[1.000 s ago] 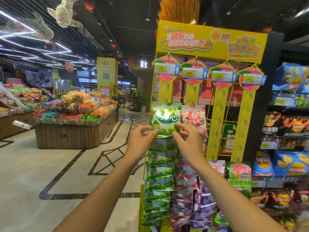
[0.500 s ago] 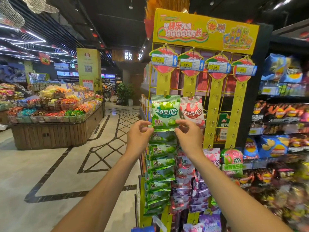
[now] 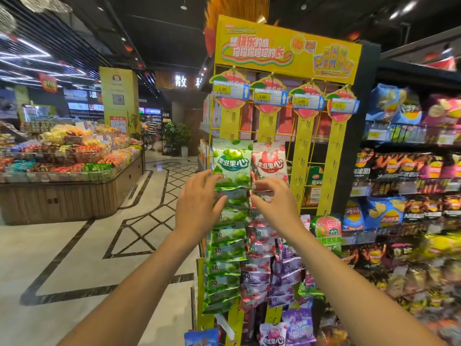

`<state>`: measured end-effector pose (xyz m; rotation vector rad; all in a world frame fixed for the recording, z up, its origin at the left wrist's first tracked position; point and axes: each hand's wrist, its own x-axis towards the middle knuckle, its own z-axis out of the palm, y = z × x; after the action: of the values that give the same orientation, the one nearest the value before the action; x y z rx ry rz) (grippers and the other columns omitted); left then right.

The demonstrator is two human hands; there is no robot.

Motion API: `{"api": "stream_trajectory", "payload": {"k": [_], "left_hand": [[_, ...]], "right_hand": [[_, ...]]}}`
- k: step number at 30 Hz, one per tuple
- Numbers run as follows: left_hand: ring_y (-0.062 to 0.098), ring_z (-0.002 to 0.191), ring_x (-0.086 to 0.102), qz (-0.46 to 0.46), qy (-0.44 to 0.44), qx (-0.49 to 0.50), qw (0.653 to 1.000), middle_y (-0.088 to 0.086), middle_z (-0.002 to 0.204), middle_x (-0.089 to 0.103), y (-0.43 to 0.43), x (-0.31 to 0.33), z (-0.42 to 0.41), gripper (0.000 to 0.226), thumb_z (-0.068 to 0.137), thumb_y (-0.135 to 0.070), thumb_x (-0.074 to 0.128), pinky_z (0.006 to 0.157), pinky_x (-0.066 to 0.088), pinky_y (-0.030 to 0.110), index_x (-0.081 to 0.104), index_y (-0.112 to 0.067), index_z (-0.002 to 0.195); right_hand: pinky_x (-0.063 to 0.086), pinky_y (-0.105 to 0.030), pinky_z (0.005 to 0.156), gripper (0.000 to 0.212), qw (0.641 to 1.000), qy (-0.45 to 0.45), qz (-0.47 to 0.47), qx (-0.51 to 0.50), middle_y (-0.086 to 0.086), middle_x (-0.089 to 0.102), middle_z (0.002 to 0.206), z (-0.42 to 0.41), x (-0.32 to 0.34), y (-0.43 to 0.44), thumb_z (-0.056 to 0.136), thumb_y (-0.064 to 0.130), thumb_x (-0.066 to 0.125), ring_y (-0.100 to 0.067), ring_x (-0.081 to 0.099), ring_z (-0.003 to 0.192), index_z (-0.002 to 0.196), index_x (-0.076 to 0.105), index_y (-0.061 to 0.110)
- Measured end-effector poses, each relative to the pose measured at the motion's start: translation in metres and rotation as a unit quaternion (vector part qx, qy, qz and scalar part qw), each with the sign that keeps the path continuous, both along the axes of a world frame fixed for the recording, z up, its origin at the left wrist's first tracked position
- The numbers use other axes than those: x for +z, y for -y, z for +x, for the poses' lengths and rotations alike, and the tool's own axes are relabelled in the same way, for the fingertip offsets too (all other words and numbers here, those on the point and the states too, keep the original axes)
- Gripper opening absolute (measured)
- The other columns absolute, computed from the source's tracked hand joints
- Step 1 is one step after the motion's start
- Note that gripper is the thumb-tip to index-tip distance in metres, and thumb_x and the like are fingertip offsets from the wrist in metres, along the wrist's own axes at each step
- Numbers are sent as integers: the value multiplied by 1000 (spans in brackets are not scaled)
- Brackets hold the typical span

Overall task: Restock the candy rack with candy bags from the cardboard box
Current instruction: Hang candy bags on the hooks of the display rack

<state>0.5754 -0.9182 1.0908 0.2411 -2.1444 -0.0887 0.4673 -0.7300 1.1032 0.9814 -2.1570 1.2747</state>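
I am holding both hands up at the candy rack (image 3: 301,151); the green candy bag (image 3: 232,166) is hanging just above them and between them, its long side going up and down; my left hand (image 3: 197,198) is spread wide, its fingertips touching the bag's bottom left corner and its thumb apart underneath, so it is not gripping; my right hand (image 3: 273,196) is sitting just right of the bag's bottom right corner, fingers curled over, thumb apart, in front of the red bag (image 3: 270,163); I cannot tell if it is pinching anything; the left hand is looking like the nearer one; I am guessing the bag is hung, so both hands only need to come down and away; more green bags (image 3: 224,250) are hanging below my wrists; the bag is hiding whatever it is hanging on; the cardboard box is not showing; the shelves far right of my right hand are looking blurry.
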Motion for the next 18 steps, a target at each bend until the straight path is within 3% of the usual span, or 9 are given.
{"api": "stream_trajectory", "payload": {"k": [3,8,18], "left_hand": [[31,155,27,-80,41,28,996,6,162,39,-25,-10,-9,64,97,-58,57,122,33,54,46,-26,152],[31,162,6,-137,112,22,984,5,174,17,-93,-28,-40,76,98,-70,37,126,13,64,28,-31,163],[34,156,27,-137,185,-91,969,7,165,39,-290,-73,-125,77,90,-65,57,121,29,63,45,-24,154]], "right_hand": [[42,-39,111,40,998,-27,57,-31,9,50,140,-6,-11,-33,89,38,72,-15,43,136,128,64,33],[34,-47,119,59,981,-59,155,-100,3,37,158,-24,-27,-112,91,45,69,-21,30,148,146,51,32],[35,-52,118,65,957,-18,206,-203,3,30,163,-67,-70,-320,92,47,68,-22,23,151,150,45,33]]}}
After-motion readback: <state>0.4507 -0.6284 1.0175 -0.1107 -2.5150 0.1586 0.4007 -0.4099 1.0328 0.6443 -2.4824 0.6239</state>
